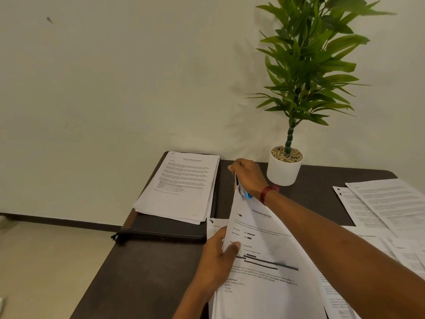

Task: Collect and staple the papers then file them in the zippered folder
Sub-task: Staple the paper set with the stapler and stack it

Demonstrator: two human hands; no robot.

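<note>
I judge this to be the stapling step. My right grip (249, 176) is curled round a small stapler (243, 193) of blue plastic and bright metal, and its mouth seems to sit over the top corner of the held set of papers (264, 261). My left grip (216, 261) pinches that set at its left edge, thumb on the printed face and fingers hidden below, so the sheets rise off the bench (142, 272) at a slant.

To do this well I would first check that the corners are square, since thin, slick office paper slides and fans easily. I would then seat the corner deep in the stapler and give one firm squeeze while the left grip holds the sheets taut. The paper is limp and bows under its own weight, so a loose hold could let the bottom sheets miss the staple.

The zippered folder (161, 229) lies flat at the bench's left end. It is dark and leather-like, with a stitched edge, and a finished stack (181, 187) rests on it. More loose sheets (379, 203) lie spread at the right, near a smooth white plant pot (284, 171). The bench is matte and dark brown
</note>
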